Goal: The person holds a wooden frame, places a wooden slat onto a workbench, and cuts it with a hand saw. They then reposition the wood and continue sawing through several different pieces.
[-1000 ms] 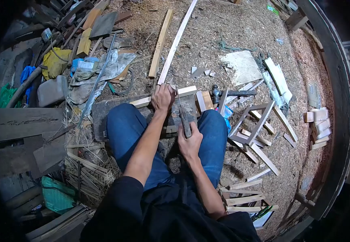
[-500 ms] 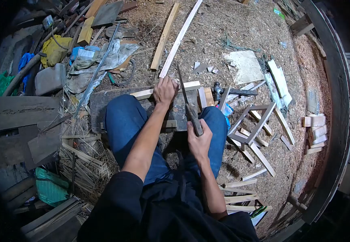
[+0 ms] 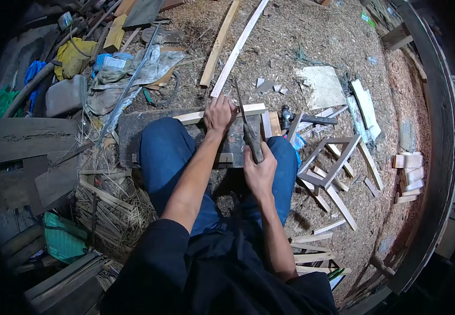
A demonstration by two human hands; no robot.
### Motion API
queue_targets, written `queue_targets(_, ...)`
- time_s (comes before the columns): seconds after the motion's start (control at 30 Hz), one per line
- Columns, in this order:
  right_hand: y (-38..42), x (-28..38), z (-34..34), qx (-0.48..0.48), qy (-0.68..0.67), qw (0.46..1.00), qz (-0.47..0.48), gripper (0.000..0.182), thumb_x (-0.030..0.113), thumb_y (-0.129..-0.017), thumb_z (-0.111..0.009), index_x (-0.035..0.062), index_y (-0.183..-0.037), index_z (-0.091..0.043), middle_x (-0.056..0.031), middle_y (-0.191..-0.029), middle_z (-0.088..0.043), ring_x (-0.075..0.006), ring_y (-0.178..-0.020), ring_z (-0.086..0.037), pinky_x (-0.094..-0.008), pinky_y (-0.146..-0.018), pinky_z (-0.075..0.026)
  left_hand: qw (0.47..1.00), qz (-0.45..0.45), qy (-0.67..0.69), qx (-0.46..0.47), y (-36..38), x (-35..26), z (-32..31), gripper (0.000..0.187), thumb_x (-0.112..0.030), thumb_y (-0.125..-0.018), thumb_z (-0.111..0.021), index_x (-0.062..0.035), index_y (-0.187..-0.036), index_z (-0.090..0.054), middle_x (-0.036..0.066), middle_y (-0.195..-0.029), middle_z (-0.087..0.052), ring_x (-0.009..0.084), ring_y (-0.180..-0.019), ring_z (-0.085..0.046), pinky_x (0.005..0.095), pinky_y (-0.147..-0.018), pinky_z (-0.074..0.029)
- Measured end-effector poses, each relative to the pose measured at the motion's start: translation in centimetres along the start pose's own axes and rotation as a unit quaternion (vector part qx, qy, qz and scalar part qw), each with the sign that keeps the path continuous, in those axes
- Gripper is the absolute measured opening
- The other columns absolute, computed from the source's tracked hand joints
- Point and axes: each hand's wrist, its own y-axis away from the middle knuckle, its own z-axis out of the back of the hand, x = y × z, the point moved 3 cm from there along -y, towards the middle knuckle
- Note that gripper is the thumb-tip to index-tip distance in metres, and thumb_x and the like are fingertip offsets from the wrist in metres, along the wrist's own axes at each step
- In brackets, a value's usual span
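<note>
My left hand [image 3: 220, 114] is closed over a pale wooden strip [image 3: 189, 118], pressing it down on a dark wooden bench [image 3: 132, 137] in front of my knees. In my right hand [image 3: 260, 169] is the handle of a handsaw [image 3: 248, 131]. Its narrow blade points away from me and crosses the strip just right of my left hand. How deep the teeth sit in the wood I cannot make out. A small wooden block [image 3: 224, 159] shows at the bench's near edge.
Right of the bench lie a hammer [image 3: 319, 120] and a small wooden frame [image 3: 337, 170] among loose strips. Two long strips, one pale [image 3: 240, 44], stretch across the sawdust ahead. Stacked blocks [image 3: 410, 176] sit far right. Cloths and a yellow bag [image 3: 74, 59] lie left.
My right hand and the saw have moved forward, away from me, across the strip. My left hand keeps its hold on the strip. The whole view has shifted slightly.
</note>
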Motion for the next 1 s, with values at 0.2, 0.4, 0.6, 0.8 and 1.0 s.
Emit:
queue_targets(0.2,2.0,-0.7,0.8,0.002,0.012,1.000,-0.005,0.014,0.009,-0.087,-0.063,-0.0031,-0.088,-0.058,-0.0232,-0.069,-0.058,-0.0344,-0.059,-0.060,-0.0363,-0.059,-0.048,1.000,0.003,0.003,0.002,0.3,-0.1,0.1,0.015,-0.018,-0.081,-0.054,-0.0072,-0.073,-0.062,0.009,-0.078,-0.059,0.0274,-0.075,-0.060,0.0413,-0.064,-0.051)
queue_targets(0.4,-0.4,-0.3,-0.4,-0.013,-0.002,0.999,0.032,0.013,0.007,-0.085,-0.063,-0.0031,-0.094,-0.060,-0.0246,-0.075,-0.062,-0.0381,-0.071,-0.066,-0.0375,-0.063,-0.049,1.000,0.014,-0.005,0.023,0.1,0.1,-0.1,0.016,-0.018,-0.081,-0.053,-0.0069,-0.073,-0.062,0.009,-0.077,-0.059,0.0273,-0.075,-0.060,0.0412,-0.065,-0.051)
queue_targets(0.6,0.4,-0.5,0.2,-0.011,0.000,1.000,0.025,0.014,0.008,-0.085,-0.064,-0.0032,-0.092,-0.059,-0.0249,-0.073,-0.061,-0.0439,-0.069,-0.062,-0.0385,-0.058,-0.048,0.999,0.021,0.026,0.023,0.7,-0.1,0.3,0.023,-0.021,-0.086,-0.048,-0.0051,-0.076,-0.061,0.014,-0.078,-0.058,0.0327,-0.075,-0.059,0.0465,-0.065,-0.050)
queue_targets(0.8,2.0,0.7,1.9,-0.017,-0.002,0.999,0.037,0.013,0.007,-0.084,-0.064,-0.0032,-0.090,-0.058,-0.0249,-0.070,-0.058,-0.0432,-0.069,-0.063,-0.0378,-0.059,-0.048,0.999,0.027,0.030,0.011,-0.2,-0.3,0.4,0.022,-0.020,-0.084,-0.050,-0.0046,-0.073,-0.060,0.013,-0.076,-0.059,0.0313,-0.075,-0.060,0.0450,-0.063,-0.050)
queue_targets(1.0,-1.1,0.3,-0.6,-0.023,-0.015,0.999,0.019,0.015,0.009,-0.085,-0.064,-0.0033,-0.091,-0.058,-0.0284,-0.076,-0.060,-0.0458,-0.078,-0.062,-0.0428,-0.061,-0.049,0.999,0.022,0.026,0.036,-0.1,-0.5,0.8,0.024,-0.020,-0.086,-0.048,-0.0045,-0.075,-0.063,0.013,-0.081,-0.060,0.0317,-0.079,-0.060,0.0450,-0.066,-0.051)
